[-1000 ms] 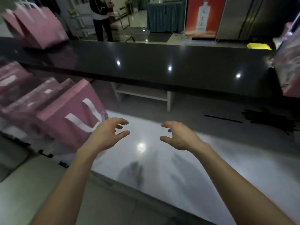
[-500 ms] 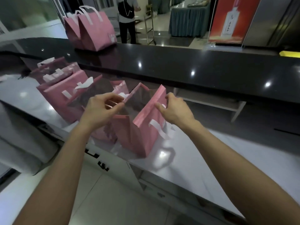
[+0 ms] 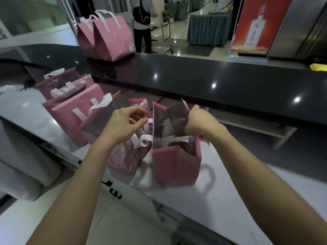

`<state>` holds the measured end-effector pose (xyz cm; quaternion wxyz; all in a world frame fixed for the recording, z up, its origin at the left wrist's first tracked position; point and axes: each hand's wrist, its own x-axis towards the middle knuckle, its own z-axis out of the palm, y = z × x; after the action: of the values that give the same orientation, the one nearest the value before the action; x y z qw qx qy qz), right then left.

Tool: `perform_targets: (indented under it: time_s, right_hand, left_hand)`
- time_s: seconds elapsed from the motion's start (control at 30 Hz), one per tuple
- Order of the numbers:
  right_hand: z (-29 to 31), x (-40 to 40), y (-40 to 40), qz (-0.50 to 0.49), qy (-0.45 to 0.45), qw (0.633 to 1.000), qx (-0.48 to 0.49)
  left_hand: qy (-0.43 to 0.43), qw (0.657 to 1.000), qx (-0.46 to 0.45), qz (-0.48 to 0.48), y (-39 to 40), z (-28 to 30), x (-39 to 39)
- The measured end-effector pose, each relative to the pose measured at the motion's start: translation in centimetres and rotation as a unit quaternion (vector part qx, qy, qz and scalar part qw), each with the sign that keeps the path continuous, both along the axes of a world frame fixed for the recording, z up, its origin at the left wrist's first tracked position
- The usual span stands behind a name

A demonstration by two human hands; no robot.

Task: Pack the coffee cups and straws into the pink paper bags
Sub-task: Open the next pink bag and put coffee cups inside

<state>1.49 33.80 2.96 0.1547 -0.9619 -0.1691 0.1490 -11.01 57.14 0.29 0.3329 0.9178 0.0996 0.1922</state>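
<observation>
Fingers of the left hand and the right hand pinch the pink bag rim wide — opening step; a cup should go in next.

shop | black service counter — pink bags — red advert banner

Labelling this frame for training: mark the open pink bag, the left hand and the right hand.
open pink bag point(image 3: 175, 167): head view, near front panel.
left hand point(image 3: 123, 123): head view, back of hand.
right hand point(image 3: 200, 122): head view, back of hand.
</observation>
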Motion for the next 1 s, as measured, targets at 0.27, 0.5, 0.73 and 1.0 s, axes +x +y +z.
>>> perform_targets:
  time_s: [0.27,0.5,0.73,1.0]
  right_hand:
    - [2.8,-1.7,-7.4,-0.040,-0.101,0.994,0.009]
    - [4.6,-7.2,-15.4,-0.103,-0.176,0.976,0.074]
    - [4.2,-11.0,-24.8,-0.093,-0.142,0.984,0.056]
    - [-0.1,-14.6,-45.7,-0.261,-0.180,0.936,0.152]
  left_hand:
    - [-0.059,0.991,0.049,-0.106,-2.9,0.6,3.4]
    - [-0.026,0.978,0.025,-0.206,-11.6,1.7,5.9]
    - [0.006,0.948,0.012,-0.319,-23.3,2.5,6.8]
    - [-0.026,0.950,-0.020,-0.312,-37.3,0.5,7.2]
